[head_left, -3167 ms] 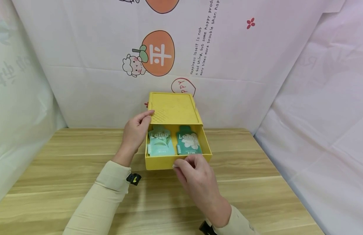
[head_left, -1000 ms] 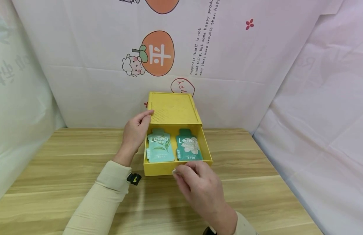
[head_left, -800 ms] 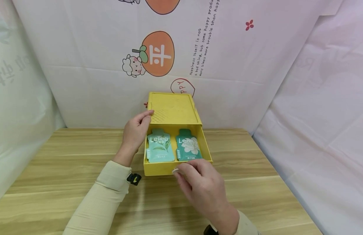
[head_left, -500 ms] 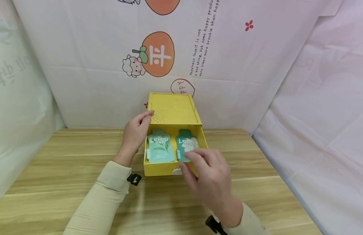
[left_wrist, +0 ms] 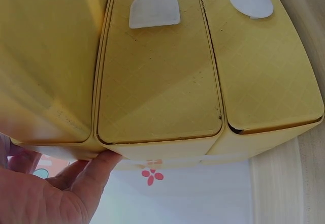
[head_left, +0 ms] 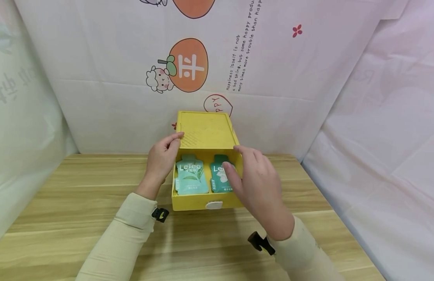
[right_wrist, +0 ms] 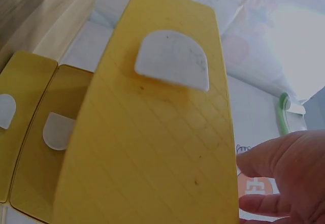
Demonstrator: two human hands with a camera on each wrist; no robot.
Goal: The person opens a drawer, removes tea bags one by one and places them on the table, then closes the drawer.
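Note:
A yellow drawer cabinet point(head_left: 208, 128) stands on the table against the backdrop, its top drawer point(head_left: 188, 203) pulled out. Side by side in the drawer lie a pale green LeTea packet point(head_left: 191, 180) and a darker green LeTea packet point(head_left: 219, 182). My left hand point(head_left: 163, 156) rests against the cabinet's upper left edge; in the left wrist view its fingers point(left_wrist: 94, 181) touch the cabinet's side. My right hand point(head_left: 259, 183), thumb and fingers apart and holding nothing, hovers over the drawer's right side and covers part of the darker packet. The drawer's white pull tab point(right_wrist: 173, 59) is bare.
Two lower drawers, each with a white tab, are shut below; the middle one point(left_wrist: 160, 82) shows in the left wrist view. Behind the cabinet hangs a printed white cloth point(head_left: 273, 70). Wood-grain tabletop point(head_left: 97, 203) lies on both sides and in front.
The drawer has slid a little farther toward me. My right hand has let go of the white tab and risen up and rightward over the drawer. The left hand has stayed put.

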